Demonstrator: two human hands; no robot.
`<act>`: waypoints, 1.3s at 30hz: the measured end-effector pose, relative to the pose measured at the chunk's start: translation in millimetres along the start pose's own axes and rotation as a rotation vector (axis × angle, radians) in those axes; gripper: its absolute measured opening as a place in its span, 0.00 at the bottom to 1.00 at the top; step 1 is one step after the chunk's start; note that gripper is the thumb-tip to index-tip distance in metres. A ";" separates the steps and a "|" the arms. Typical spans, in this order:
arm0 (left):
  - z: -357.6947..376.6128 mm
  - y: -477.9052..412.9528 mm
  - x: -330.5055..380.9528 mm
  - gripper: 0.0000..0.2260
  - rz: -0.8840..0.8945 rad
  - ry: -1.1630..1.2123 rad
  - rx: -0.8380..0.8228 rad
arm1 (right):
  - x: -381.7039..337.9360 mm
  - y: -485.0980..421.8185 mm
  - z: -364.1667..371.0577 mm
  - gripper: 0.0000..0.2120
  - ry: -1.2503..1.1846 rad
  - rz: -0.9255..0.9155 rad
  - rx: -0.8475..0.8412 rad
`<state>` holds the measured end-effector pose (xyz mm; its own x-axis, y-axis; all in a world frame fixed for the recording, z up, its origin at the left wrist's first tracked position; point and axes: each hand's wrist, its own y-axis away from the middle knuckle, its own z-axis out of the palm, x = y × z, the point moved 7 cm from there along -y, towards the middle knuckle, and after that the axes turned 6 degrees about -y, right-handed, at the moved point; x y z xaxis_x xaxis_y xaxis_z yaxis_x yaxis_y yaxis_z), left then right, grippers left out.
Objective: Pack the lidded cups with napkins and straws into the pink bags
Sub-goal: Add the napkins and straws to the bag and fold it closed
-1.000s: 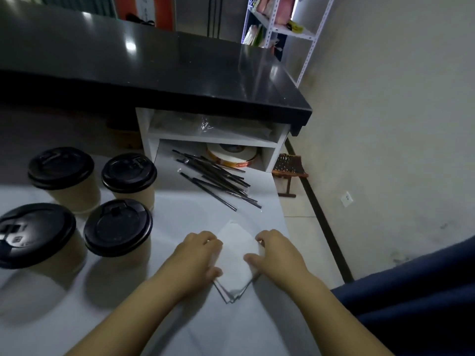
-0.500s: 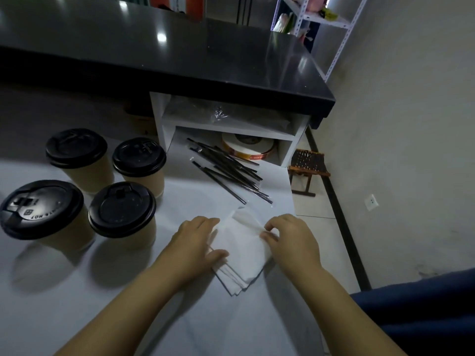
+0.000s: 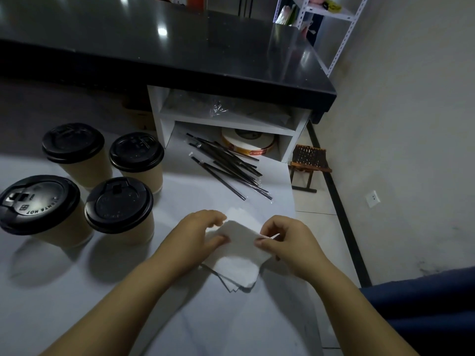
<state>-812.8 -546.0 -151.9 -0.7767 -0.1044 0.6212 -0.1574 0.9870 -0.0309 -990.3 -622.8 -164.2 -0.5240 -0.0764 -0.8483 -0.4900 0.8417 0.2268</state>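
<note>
While the stack of white napkins point(image 3: 237, 265) lay on the white counter point(image 3: 77, 291), both hands worked its top sheet. Left hand point(image 3: 196, 233), at the stack's left edge: thumb and fingers pinching the sheet's left side. Right hand point(image 3: 288, 240), at the stack's right edge: thumb and forefinger pinched on the raised right corner. Four lidded paper cups point(image 3: 120, 201) stood left of the stack; wrapped black straws point(image 3: 228, 168) lay beyond it.
</note>
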 end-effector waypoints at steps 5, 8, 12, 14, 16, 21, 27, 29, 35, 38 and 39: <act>-6.6 1.4 1.9 0.02 0.031 0.008 -0.018 | 1.8 -3.8 -6.1 0.12 -0.027 0.018 0.036; -6.2 4.1 -3.2 0.04 0.017 0.015 -0.066 | 7.5 -12.6 -13.3 0.10 0.130 0.061 0.152; -6.2 5.1 -6.7 0.04 0.001 0.021 -0.113 | 10.4 -21.1 1.4 0.14 0.356 0.100 0.039; -5.4 4.8 -6.2 0.03 0.006 0.015 -0.126 | 10.3 -22.2 4.2 0.16 0.332 0.120 0.038; -4.9 4.3 -6.1 0.03 0.005 0.005 -0.128 | 10.9 -22.6 2.0 0.15 0.265 0.128 0.080; -3.8 4.2 -2.2 0.03 0.027 -0.005 -0.137 | 7.6 -18.7 -3.8 0.10 0.217 0.083 0.113; -5.5 3.9 5.6 0.05 0.070 0.020 -0.122 | 7.1 -13.7 -11.9 0.12 0.166 0.050 0.155; -5.5 3.3 6.3 0.04 0.083 0.016 -0.112 | 7.4 -13.1 -13.0 0.11 0.171 0.053 0.139; -4.0 1.8 2.7 0.02 0.092 -0.019 -0.100 | -1.1 -7.6 -18.2 0.10 0.228 -0.046 0.207; -3.7 -1.6 0.0 0.02 0.097 0.006 -0.042 | -4.8 -8.5 -18.9 0.07 0.077 -0.075 0.167; -3.7 -2.8 -1.0 0.02 0.093 0.003 -0.028 | -5.8 -9.5 -16.0 0.05 0.022 -0.066 0.111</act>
<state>-809.4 -548.2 -149.6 -0.7855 -0.0124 0.6187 -0.0677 0.9955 -0.0660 -993.8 -638.9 -153.8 -0.5091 -0.1445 -0.8485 -0.4442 0.8885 0.1153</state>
